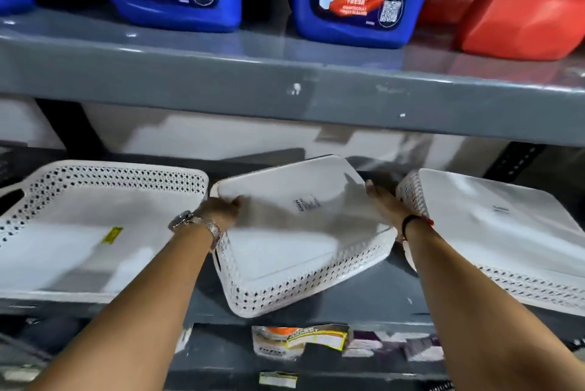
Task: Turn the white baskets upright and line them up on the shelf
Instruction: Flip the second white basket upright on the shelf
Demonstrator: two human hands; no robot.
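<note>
Three white baskets on the grey shelf (364, 298): left basket (79, 232) upright, middle basket (300, 232) upside down and skewed, right basket (493, 232) upside down, cut off at the frame edge. Both arms reach in; left hand (221, 208) and right hand (384, 203) grasp the middle basket's opposite sides. Fingertips are partly hidden behind its edges, motion blur.
</note>
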